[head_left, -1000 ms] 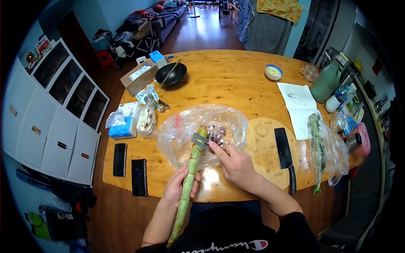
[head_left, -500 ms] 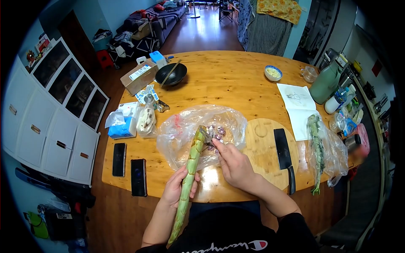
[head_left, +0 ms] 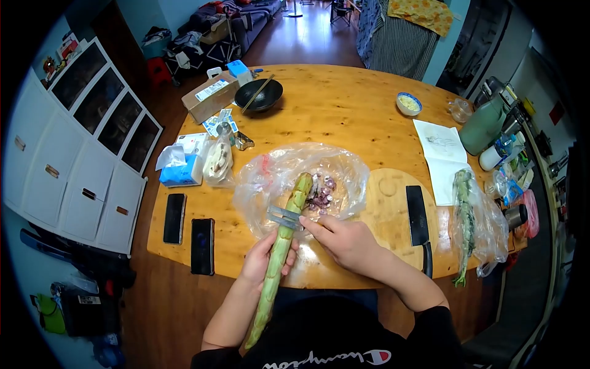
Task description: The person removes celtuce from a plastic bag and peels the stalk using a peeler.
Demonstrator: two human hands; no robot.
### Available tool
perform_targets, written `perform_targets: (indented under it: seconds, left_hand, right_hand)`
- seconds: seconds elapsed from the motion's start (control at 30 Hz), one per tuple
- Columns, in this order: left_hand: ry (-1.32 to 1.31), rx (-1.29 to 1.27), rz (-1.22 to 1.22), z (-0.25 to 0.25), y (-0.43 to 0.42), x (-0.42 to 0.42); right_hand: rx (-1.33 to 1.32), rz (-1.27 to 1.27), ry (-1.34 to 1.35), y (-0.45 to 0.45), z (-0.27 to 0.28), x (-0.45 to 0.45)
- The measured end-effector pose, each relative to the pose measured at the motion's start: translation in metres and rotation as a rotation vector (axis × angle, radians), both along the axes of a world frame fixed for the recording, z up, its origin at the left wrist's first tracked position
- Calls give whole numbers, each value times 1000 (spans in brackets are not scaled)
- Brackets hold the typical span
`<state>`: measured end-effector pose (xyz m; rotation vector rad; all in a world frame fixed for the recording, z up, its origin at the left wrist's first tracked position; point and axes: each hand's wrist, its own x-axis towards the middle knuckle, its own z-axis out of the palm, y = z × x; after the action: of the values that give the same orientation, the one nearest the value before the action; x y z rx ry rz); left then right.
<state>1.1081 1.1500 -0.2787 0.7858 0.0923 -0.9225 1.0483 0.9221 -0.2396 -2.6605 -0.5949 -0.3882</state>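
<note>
A long green stalk [head_left: 278, 257] slants up from my lap over the table's front edge, its browner top end above a clear plastic bag [head_left: 258, 178]. My left hand [head_left: 265, 258] is wrapped round the stalk at its middle. A metal peeler [head_left: 284, 216] lies across the stalk above that hand, and my right hand [head_left: 344, 241] grips its handle, which the fingers mostly hide. Purple and white peelings [head_left: 321, 195] lie on the spread bag, just right of the stalk's top.
Right of the bag, a black cleaver [head_left: 417, 215] rests on a round wooden board [head_left: 387, 212]. Farther right are open paper [head_left: 439, 160] and a bagged leafy stalk [head_left: 465, 215]. Two phones [head_left: 202, 246], tissues [head_left: 181, 169] and a black bowl [head_left: 261, 97] are at left.
The peeler in my right hand has moved from the stalk's top end down and left along it, closer to my left hand. The whole view has shifted slightly.
</note>
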Motion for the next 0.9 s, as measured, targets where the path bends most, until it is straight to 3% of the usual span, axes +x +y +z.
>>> perform_targets:
  seconds: [0.07, 0.27, 0.37, 0.43, 0.53, 0.73, 0.9]
  left_hand:
    - [51, 6, -23, -8, 1, 3]
    - [151, 56, -73, -15, 6, 9]
    - [143, 20, -79, -12, 7, 7]
    - [121, 82, -37, 8, 0, 1]
    - [194, 228, -3, -4, 4, 10]
    - [91, 54, -47, -10, 7, 13]
    - [153, 60, -68, -7, 9, 13]
  right_hand:
    - [17, -4, -144, 2, -14, 2]
    - [-67, 28, -48, 13, -21, -2]
    - [-75, -149, -82, -5, -38, 16]
    - [-19, -87, -58, -8, -30, 18]
    - [30, 36, -78, 20, -24, -2]
    - [73, -33, -113, 11, -35, 14]
    - [43, -38, -90, 17, -31, 6]
